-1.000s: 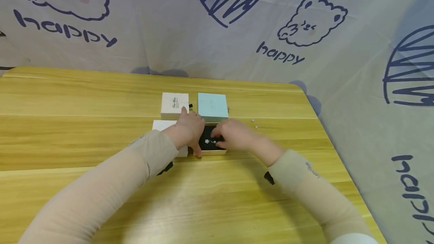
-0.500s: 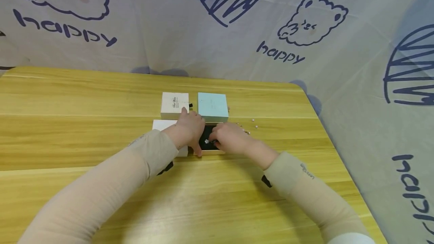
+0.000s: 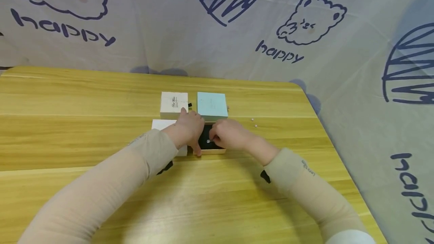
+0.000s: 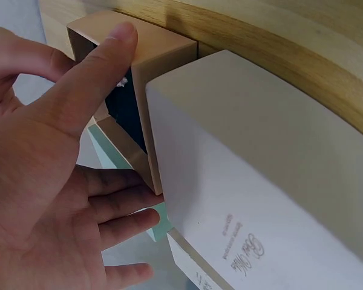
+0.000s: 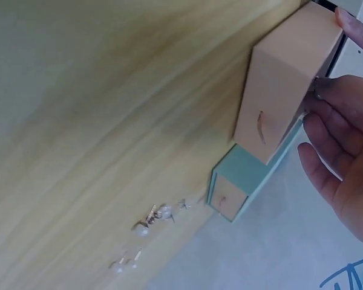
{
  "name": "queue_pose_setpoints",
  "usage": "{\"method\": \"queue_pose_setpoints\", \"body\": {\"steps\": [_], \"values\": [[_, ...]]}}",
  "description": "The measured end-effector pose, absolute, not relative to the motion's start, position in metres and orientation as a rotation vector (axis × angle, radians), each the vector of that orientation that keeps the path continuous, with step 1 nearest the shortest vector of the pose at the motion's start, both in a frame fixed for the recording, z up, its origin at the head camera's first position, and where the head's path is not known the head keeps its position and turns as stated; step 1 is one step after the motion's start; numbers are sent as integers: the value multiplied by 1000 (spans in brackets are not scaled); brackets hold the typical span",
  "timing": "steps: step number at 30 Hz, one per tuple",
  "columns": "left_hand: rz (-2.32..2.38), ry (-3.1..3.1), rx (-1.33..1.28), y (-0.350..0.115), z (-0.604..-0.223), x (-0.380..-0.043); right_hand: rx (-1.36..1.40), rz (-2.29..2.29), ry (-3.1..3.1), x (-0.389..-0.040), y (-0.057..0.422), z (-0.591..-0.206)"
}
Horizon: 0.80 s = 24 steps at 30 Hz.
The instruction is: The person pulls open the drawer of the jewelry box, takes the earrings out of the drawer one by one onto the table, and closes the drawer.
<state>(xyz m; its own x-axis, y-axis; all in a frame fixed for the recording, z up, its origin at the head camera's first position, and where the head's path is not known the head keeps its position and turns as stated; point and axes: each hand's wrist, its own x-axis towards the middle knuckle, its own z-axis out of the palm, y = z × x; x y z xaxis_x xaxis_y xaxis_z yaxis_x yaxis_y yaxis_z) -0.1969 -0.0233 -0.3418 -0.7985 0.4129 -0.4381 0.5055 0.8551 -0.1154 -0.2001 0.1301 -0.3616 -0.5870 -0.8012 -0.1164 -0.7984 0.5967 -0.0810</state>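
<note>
A small peach drawer box (image 3: 213,151) with a dark inner pad stands open-topped on the table. My left hand (image 3: 192,126) spans its left end and holds it, thumb (image 4: 112,54) over the near rim and fingers at the far wall. Inside, a sparkling silver earring (image 3: 208,141) shows against the dark pad. My right hand (image 3: 231,134) reaches into the box from the right. In the right wrist view its thumb and forefinger pinch a tiny shiny earring (image 5: 317,87), mostly hidden by the fingertips.
Left of the drawer box stands a white box (image 4: 196,151), partly under my left hand. Behind are a cream box (image 3: 169,102) and a pale teal box (image 3: 212,104). Several loose pearl earrings (image 5: 142,228) lie on the table to the right.
My right thumb and fingers, apart over the dark pad a second ago, have come together in the box. Some loose earrings seen half a second ago are hidden behind that hand. My left hand stays put.
</note>
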Motion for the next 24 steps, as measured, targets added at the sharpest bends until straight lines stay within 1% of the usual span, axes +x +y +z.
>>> {"method": "queue_pose_setpoints", "body": {"steps": [9, 15, 24], "values": [[-316, 2628, 687, -24, -343, -197, -1328, -83, 2690, -201, 129, -354], [-349, 2619, 691, -24, -343, -198, -1251, -82, 2759, -205, 137, -341], [-349, 2620, 702, -25, -343, -197, -956, -207, 2853, -212, 171, -327]]}}
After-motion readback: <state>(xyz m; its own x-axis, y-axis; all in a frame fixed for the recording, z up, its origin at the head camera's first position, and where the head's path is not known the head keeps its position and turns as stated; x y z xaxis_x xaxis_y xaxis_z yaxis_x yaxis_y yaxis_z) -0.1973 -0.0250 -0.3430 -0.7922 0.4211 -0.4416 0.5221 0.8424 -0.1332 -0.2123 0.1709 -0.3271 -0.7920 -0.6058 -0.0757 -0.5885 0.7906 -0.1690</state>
